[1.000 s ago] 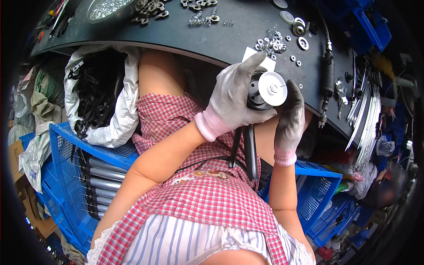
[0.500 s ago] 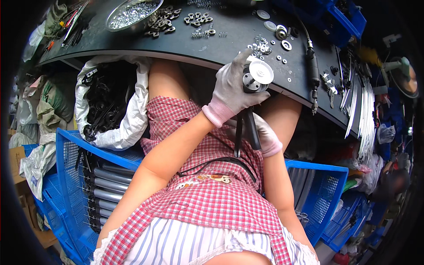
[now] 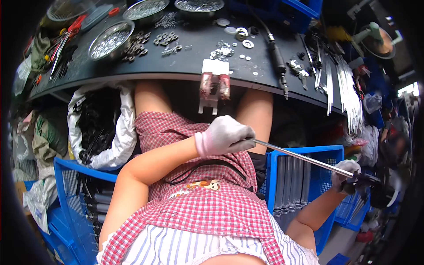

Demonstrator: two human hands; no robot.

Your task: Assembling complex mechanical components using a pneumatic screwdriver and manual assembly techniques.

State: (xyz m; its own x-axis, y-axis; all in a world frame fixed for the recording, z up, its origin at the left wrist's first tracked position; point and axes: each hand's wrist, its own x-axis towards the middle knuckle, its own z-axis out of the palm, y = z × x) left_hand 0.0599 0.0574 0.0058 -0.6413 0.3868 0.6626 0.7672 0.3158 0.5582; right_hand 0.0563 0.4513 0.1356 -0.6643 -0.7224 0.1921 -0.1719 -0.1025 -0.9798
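A thin, shiny metal rod slants across in front of my lap, its left end at my left hand and its right end at a black fitting. My left hand, in a pale glove, is closed round the left end, over my thigh. Stretched far to the right, my gloved right hand grips where the rod meets the fitting. A pale disc shows beyond the fitting; this part is dark and blurred. A metal bracket with two red-wrapped jaws sticks out from the table edge, with nothing between the jaws.
The dark table holds metal bowls of small parts, loose nuts, springs and washers, and an air screwdriver. A white sack of black parts stands left. Blue baskets of tubes flank me. Metal rods hang over the right edge.
The black piece with the white disc has left the table edge, uncovering the bracket. My right hand has swung far right, my left has come down, and the rod now spans between them.
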